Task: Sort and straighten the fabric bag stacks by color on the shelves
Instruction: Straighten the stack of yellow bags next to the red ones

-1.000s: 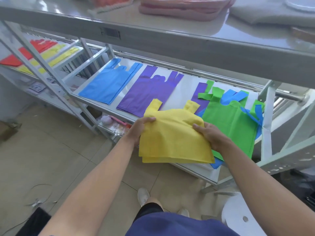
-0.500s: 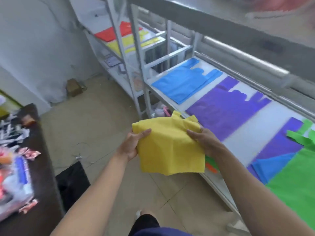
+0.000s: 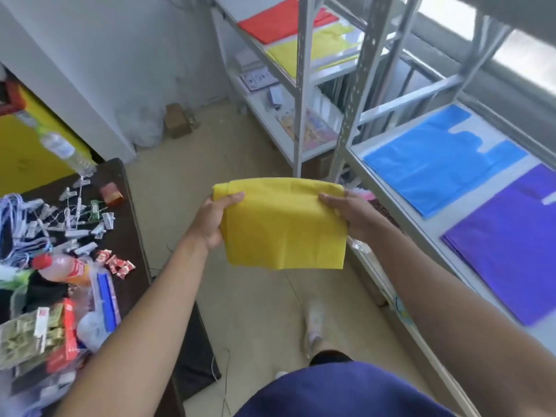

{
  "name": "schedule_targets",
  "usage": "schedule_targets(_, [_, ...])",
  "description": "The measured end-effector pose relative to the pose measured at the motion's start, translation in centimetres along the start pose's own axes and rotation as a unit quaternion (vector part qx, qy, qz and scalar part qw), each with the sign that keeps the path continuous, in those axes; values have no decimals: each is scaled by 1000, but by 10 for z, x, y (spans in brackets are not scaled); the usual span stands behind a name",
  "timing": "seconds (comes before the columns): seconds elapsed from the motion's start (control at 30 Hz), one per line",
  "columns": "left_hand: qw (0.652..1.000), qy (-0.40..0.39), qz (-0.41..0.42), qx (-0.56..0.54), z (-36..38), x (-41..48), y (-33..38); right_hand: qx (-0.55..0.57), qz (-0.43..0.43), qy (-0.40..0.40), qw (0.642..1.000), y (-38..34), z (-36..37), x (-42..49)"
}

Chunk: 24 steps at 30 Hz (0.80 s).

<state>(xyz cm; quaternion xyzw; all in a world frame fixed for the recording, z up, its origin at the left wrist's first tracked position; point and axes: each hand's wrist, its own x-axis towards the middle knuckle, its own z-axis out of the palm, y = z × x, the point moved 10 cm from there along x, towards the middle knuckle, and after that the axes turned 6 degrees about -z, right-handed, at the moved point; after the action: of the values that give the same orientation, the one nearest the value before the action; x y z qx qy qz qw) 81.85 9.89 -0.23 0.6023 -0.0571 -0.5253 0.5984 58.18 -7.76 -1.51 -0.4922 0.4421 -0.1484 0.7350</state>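
I hold a folded bundle of yellow fabric bags (image 3: 282, 227) in the air over the floor, left of the shelf. My left hand (image 3: 212, 219) grips its left edge and my right hand (image 3: 350, 213) grips its right edge. On the near shelf (image 3: 421, 233) lie a flat blue bag stack (image 3: 433, 173) and a purple bag stack (image 3: 511, 239). On the far shelf unit a red stack (image 3: 276, 21) lies beside a yellow stack (image 3: 319, 46).
A dark table (image 3: 120, 212) at the left is crowded with clips, bottles and packets. Grey shelf posts (image 3: 304, 85) stand between the two shelf units. A small cardboard box (image 3: 177, 120) sits on the tiled floor by the wall. My foot (image 3: 314, 323) is below the bundle.
I have lifted the yellow bags off the near shelf and turned left with them. The green and mixed pile has left the view; the far red and yellow stacks are now closer.
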Motion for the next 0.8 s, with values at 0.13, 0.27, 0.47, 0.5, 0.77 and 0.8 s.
schedule_targets(0.13, [1000, -9, -10, 11, -23, 72, 48, -14, 2, -3, 1000, -31, 28, 80])
schedule_targets(0.27, [997, -10, 0, 71, -42, 153, 107, -43, -29, -35, 998, -84, 52, 169])
schedule_targets(0.47, [994, 0, 31, 106, -65, 259, 201, -53, -30, -44, 997, -161, 97, 286])
schedule_targets(0.5, [994, 6, 43, 105, -69, 274, 218, -51, -24, -43, 998, -170, 104, 303])
schedule_targets(0.77, [987, -70, 45, 136, -75, 427, 349, 12, -49, 24, 998, -253, 137, 424])
schedule_targets(0.8, [985, -85, 47, 141, -71, 450, 367, 22, -53, 43, 997, -262, 139, 437])
